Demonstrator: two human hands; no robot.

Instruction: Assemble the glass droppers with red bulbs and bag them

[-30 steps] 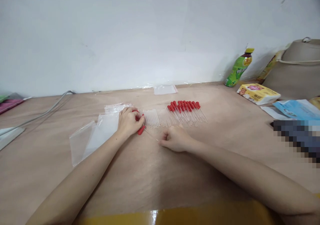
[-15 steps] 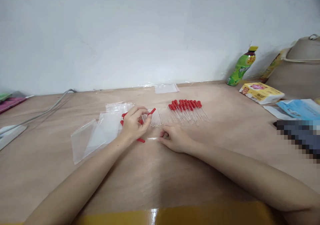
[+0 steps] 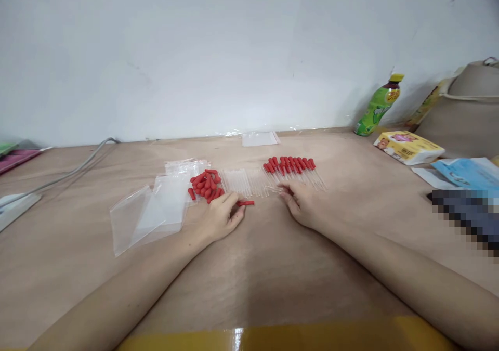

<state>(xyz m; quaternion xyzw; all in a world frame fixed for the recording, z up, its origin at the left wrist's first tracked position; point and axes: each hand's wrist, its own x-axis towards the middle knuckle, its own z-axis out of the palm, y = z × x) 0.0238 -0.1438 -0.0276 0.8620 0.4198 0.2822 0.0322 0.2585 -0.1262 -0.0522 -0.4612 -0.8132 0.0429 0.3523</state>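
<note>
A red rubber bulb (image 3: 247, 203) is pinched in the fingers of my left hand (image 3: 226, 215), its narrow end pointing right. My right hand (image 3: 298, 203) is closed on a thin clear tube (image 3: 274, 189) that sticks out to the left of the fingertips. Behind my left hand lies a pile of red bulbs (image 3: 206, 183). Beside it, a row of bare clear tubes (image 3: 237, 182) lies on the table. Several tubes capped with red bulbs (image 3: 290, 165) are lined up just behind my right hand.
Clear plastic bags (image 3: 163, 205) lie on the brown table (image 3: 218, 283) to the left, and another bag (image 3: 260, 139) near the wall. A grey cable (image 3: 81, 166) runs at far left. At right are a green bottle (image 3: 377, 106), a yellow tissue pack (image 3: 408, 147) and a blue packet (image 3: 468, 171).
My left hand has come down toward me and uncovered the bulb pile. My right hand has moved right and away from me with the clear tube.
</note>
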